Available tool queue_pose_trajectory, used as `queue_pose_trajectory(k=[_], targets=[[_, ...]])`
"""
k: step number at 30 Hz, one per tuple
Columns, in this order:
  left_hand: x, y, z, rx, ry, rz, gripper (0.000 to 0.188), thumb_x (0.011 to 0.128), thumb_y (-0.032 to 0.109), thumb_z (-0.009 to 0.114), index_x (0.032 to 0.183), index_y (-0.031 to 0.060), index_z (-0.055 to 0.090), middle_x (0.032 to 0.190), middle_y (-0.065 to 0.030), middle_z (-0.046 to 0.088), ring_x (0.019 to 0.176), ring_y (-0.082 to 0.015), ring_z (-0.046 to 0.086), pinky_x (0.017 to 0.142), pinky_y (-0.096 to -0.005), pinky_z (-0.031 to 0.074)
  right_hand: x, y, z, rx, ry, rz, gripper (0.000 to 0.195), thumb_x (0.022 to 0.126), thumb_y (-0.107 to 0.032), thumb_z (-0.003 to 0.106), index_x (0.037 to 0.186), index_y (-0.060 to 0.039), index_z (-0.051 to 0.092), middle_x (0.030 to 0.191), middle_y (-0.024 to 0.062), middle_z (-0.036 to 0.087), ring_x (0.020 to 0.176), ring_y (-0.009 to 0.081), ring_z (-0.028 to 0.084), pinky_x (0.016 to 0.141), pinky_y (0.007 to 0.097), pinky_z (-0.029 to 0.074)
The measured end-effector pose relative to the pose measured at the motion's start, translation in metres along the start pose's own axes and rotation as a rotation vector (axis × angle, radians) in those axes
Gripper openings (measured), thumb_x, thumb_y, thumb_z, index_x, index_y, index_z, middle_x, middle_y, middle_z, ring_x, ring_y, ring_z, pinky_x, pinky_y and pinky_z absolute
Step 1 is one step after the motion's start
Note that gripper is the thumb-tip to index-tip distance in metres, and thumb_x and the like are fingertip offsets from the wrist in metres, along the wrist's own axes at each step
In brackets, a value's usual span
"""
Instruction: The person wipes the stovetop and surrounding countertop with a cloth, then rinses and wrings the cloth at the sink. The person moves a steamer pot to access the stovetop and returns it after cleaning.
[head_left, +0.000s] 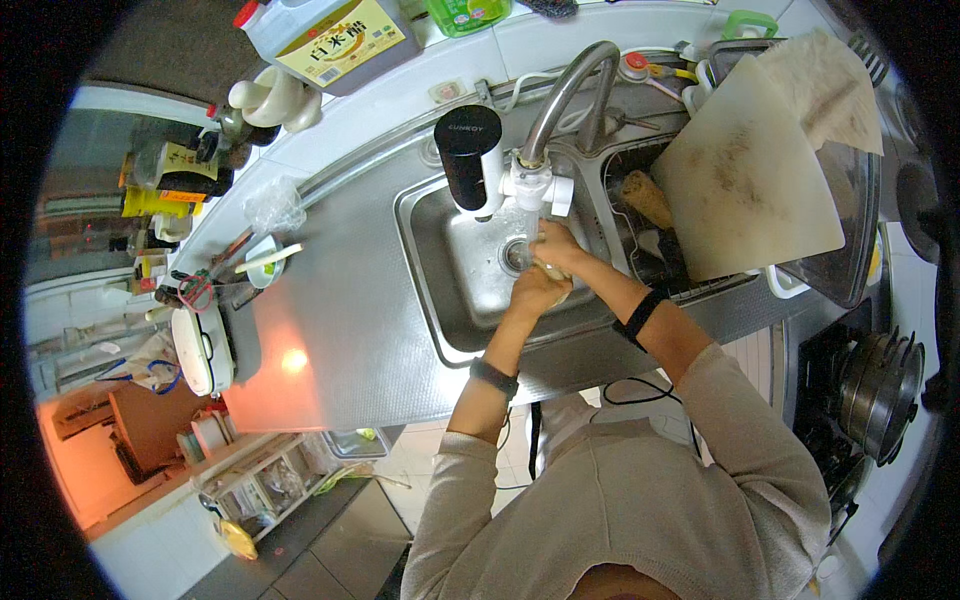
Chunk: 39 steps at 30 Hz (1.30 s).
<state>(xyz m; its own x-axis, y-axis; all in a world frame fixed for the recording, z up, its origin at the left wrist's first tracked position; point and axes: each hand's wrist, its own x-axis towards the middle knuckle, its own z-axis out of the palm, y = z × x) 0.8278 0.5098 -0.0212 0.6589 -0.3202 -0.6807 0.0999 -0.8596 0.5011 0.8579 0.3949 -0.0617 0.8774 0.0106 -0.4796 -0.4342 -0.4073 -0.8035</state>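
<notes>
Both hands are over a stainless steel sink (469, 330), under the tap. My left hand (535, 291) is the nearer one, closed around a pale, soft-looking item (553, 271), perhaps a cloth. Just beyond it, my right hand (558, 244) grips the same item from the other side. The fingers hide most of it. A thin stream of water (533, 225) falls from the white tap outlet (531, 184) onto the hands. The drain (515, 255) shows beside them, to the left.
A curved metal faucet (559, 97) carries a black-and-white cylindrical unit (471, 161). Right of the sink, a stained cutting board (750, 176) leans over a dish rack, with a cloth (832, 97) behind. A white bowl (265, 262) stands on the left counter (337, 300).
</notes>
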Motion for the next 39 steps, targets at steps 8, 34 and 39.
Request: queue_pose_trajectory(k=[8,34,39], targets=[[0.05,-0.072,0.057,-0.338,0.125,0.184,0.067,0.068,0.041,0.078,0.116,-0.0019,0.056,0.105,-0.0184,0.068,0.098,-0.0297,0.066,0.083,-0.037,0.051,-0.009,-0.005,0.0,-0.211,0.051,-0.078,0.053,0.081,-0.026,0.066,0.123,0.0034,0.053,0.116,0.0237,0.061,0.104,0.0361,0.06,0.091,0.0412,0.046],[-0.047,-0.001,0.005,-1.18,-0.15,-0.109,0.069,0.083,0.076,0.044,0.12,0.0183,0.057,0.107,0.0017,0.065,0.097,-0.012,0.061,0.075,-0.029,0.05,-0.01,-0.005,-0.172,-1.033,0.744,-0.116,0.045,0.081,-0.024,0.064,0.116,0.0038,0.06,0.137,0.024,0.044,0.128,0.0409,0.038,0.105,0.0485,0.033],[-0.069,-0.008,0.0,-1.194,-0.188,-0.058,0.085,0.084,0.078,0.034,0.136,0.0129,0.047,0.128,-0.0062,0.058,0.112,-0.0189,0.059,0.089,-0.0338,0.051,-0.096,-0.025,-0.072,0.189,-0.171,-0.085,0.071,0.084,-0.048,0.068,0.134,-0.0039,0.045,0.132,0.0172,0.049,0.123,0.0323,0.047,0.092,0.0502,0.047]])
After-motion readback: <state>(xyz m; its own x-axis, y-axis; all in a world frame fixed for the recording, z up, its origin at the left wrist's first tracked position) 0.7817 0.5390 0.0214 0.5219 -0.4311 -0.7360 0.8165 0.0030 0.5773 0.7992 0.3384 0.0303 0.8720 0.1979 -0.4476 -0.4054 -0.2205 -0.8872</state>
